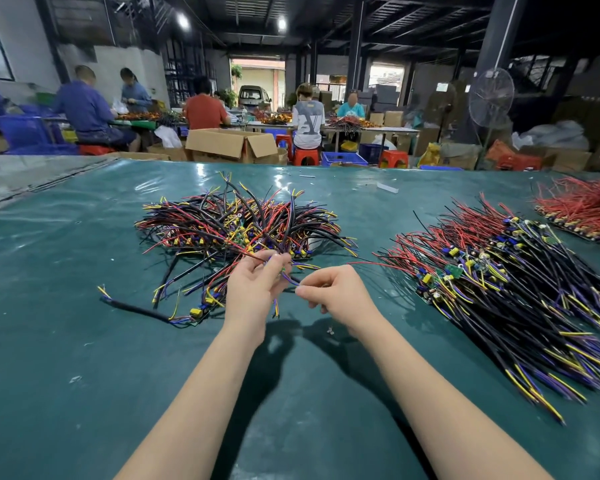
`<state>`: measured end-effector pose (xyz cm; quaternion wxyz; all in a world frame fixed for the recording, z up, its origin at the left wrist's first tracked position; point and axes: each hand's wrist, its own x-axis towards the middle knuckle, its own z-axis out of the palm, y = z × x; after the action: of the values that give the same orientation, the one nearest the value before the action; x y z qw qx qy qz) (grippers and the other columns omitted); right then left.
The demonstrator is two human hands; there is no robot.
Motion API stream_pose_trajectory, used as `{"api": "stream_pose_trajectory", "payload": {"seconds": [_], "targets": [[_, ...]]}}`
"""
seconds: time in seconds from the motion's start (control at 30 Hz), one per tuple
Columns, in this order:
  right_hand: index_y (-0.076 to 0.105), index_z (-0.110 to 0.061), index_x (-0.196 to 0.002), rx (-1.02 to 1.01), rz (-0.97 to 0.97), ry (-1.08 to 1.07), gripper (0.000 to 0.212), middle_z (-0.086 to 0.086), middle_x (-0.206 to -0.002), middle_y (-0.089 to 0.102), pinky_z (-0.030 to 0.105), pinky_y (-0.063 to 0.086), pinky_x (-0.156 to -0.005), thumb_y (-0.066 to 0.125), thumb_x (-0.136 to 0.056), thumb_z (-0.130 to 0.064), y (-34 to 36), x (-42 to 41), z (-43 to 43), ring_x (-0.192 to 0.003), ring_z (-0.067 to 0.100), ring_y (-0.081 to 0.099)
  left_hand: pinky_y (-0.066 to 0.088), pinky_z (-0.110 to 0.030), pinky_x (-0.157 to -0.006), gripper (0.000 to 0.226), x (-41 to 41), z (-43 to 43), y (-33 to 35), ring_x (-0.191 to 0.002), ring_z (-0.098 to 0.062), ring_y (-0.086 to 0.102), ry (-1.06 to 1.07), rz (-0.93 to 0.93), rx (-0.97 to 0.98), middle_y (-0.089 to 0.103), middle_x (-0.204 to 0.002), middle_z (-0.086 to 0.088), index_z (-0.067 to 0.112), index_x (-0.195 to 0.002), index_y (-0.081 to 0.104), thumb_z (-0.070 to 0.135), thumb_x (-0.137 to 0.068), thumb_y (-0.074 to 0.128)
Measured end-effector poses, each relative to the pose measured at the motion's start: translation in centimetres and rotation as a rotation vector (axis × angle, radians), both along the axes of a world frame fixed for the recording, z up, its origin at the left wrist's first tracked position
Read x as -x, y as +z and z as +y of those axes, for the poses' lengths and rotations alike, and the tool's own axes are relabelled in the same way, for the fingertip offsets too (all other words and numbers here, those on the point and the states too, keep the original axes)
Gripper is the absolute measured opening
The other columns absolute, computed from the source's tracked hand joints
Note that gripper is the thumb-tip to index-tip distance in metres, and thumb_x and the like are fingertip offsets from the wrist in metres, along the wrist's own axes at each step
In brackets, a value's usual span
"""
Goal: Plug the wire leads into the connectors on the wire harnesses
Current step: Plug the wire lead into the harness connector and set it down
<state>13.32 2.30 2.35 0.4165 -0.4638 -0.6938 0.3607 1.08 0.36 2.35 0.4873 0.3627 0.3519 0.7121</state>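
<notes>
A tangled pile of wire harnesses (236, 226), with black cables and red, yellow and blue leads, lies on the green table just beyond my hands. My left hand (253, 285) grips one harness at the near edge of that pile, its blue and red leads sticking out between the fingers. My right hand (333, 296) pinches a thin lead end close to the left hand's fingertips. The connector itself is hidden by my fingers. One loose harness (174, 313) with a small board lies to the left.
A neat stack of harnesses (520, 296) lies at the right, and a red-wire bundle (582, 206) at the far right. The green table cover (84, 375) stretches toward me. Beyond the table, several people sit at benches among cardboard boxes (229, 143), stools and a fan (490, 98).
</notes>
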Motion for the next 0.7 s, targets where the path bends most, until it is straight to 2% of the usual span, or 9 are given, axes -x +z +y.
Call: {"api": "stream_pose_trajectory", "payload": {"seconds": [0.07,0.13,0.27,0.43,0.5,0.63,0.7], "targets": [[0.063,-0.017,-0.060,0.091,0.018,-0.017,0.022,-0.003,-0.053,0.054,0.012,0.033,-0.043,0.068,-0.078,-0.006,0.3,-0.4,0.0,-0.042,0.001,0.045,0.053,-0.021,-0.064,0.016,0.3,0.0,-0.3,-0.064,-0.007,0.060,0.037,0.145,0.024,0.068,-0.064,0.008,0.016,-0.078,0.055,0.006,-0.090,0.055],[0.061,-0.017,-0.061,0.209,0.086,0.014,0.024,-0.006,-0.048,0.050,0.014,0.028,-0.042,0.064,-0.083,-0.011,0.8,-0.8,0.0,-0.041,0.003,0.040,0.052,-0.017,-0.056,0.016,0.6,0.0,-0.3,-0.059,-0.005,0.062,-0.008,0.135,0.019,0.066,-0.062,0.008,0.016,-0.077,0.058,0.005,-0.088,0.057],[0.060,-0.013,-0.066,0.384,0.197,0.130,0.029,-0.004,-0.051,0.045,0.016,0.024,-0.041,0.050,-0.093,-0.016,1.4,-1.1,0.0,-0.041,0.006,0.033,0.053,-0.018,-0.057,0.017,0.6,-0.3,0.1,-0.057,-0.007,0.064,-0.096,0.100,-0.067,0.065,-0.058,0.006,0.012,-0.077,0.061,-0.003,-0.085,0.056],[0.059,-0.015,-0.071,0.405,0.237,0.216,0.021,-0.004,-0.051,0.047,0.013,0.030,-0.037,0.053,-0.091,-0.013,1.7,-1.7,-0.1,-0.042,0.004,0.044,0.055,-0.021,-0.058,0.017,0.4,-0.3,0.4,-0.058,-0.010,0.066,-0.135,0.038,-0.105,0.067,-0.060,0.003,0.008,-0.078,0.059,-0.004,-0.087,0.051],[0.058,-0.014,-0.076,0.440,0.281,0.272,0.016,-0.004,-0.050,0.047,0.012,0.029,-0.033,0.052,-0.091,-0.012,1.8,-1.9,-0.2,-0.039,0.004,0.048,0.055,-0.021,-0.058,0.018,0.4,-0.4,0.5,-0.059,-0.010,0.067,-0.139,0.012,-0.101,0.068,-0.062,0.001,0.008,-0.078,0.059,-0.004,-0.088,0.050],[0.055,-0.011,-0.077,0.376,0.253,0.302,0.017,0.002,-0.055,0.036,0.009,0.019,-0.031,0.050,-0.092,-0.005,1.9,-1.9,-0.1,-0.033,0.002,0.037,0.054,-0.020,-0.055,0.016,0.1,-0.4,0.7,-0.057,-0.010,0.067,-0.167,-0.083,-0.051,0.069,-0.063,0.001,0.008,-0.080,0.057,0.000,-0.090,0.049],[0.053,-0.011,-0.072,0.307,0.256,0.257,0.022,-0.002,-0.050,0.037,0.008,0.017,-0.033,0.050,-0.091,-0.001,2.0,-1.8,0.2,-0.033,0.002,0.031,0.054,-0.019,-0.055,0.013,0.0,-0.4,0.8,-0.056,-0.009,0.067,-0.206,-0.154,-0.009,0.068,-0.061,0.001,0.007,-0.082,0.056,0.003,-0.091,0.048]]}}
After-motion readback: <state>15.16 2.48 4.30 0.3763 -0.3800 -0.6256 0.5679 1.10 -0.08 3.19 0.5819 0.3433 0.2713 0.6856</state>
